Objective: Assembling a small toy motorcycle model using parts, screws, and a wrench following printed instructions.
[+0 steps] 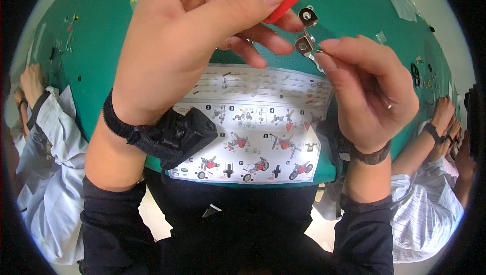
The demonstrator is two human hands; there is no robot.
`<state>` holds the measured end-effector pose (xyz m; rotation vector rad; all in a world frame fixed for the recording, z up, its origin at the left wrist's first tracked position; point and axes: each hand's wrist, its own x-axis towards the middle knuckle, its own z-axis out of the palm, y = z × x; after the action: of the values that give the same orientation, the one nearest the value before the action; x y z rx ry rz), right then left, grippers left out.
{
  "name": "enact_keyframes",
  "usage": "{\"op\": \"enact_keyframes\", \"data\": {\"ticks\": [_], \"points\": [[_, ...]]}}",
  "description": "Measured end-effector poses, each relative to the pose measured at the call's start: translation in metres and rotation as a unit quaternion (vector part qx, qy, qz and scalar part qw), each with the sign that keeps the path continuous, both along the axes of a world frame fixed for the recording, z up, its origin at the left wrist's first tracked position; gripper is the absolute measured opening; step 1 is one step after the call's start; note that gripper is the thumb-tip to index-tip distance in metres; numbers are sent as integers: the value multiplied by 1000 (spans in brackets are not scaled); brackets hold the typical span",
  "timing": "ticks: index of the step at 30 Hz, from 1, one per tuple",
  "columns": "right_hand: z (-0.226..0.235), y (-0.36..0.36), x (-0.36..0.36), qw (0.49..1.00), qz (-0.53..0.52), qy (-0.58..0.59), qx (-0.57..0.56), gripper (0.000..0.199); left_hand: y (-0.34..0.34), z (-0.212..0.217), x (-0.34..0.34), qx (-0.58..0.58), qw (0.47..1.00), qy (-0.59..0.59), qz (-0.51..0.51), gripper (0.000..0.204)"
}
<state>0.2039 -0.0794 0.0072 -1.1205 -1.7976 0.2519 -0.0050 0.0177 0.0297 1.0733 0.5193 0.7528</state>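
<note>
A red triangular plate (pixel 285 10) with a hole near its corner is pinched between thumb and fingers of my left hand (pixel 192 37), above the table. Just right of it is a small assembly of metal brackets (pixel 304 45) with round holes, joined to a slim perforated strip. Thumb and forefinger of my right hand (pixel 372 85) are pressed together at the right side of this assembly, on a thin metal bit mostly covered by the fingertips. My left middle and ring fingers reach behind and beside the brackets; whether they touch them I cannot tell.
A printed assembly sheet (pixel 243 118) with pictured steps lies on the green table (pixel 349 17) below my hands. Clear plastic bags (pixel 400 2) and small loose parts are scattered toward the edges. Co-workers' hands (pixel 33 85) are at the left, and others (pixel 443 115) at the right.
</note>
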Motion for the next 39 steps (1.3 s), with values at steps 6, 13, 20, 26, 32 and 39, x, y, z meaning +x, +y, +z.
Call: {"op": "enact_keyframes", "data": {"ticks": [6, 13, 20, 26, 32, 39], "points": [[0, 2, 7, 999, -13, -24, 21, 23, 6, -22, -1, 40, 997, 37, -58, 20], [-2, 0, 0, 999, -29, 18, -10, 23, 7, -1, -6, 0, 998, 21, -61, 22], [5, 6, 13, 999, 20, -41, -17, 21, 10, 16, -3, -77, 991, 80, -76, 21], [5, 10, 20, 998, 45, -30, -21, 20, 3, 3, 3, -83, 990, -3, -117, 24], [6, 11, 17, 997, 51, -34, -40, 20, 14, -25, -2, -16, 991, -15, -133, 24], [4, 12, 19, 998, 48, -31, -32, 20, 18, 1, -8, -66, 987, -5, -149, 25]]}}
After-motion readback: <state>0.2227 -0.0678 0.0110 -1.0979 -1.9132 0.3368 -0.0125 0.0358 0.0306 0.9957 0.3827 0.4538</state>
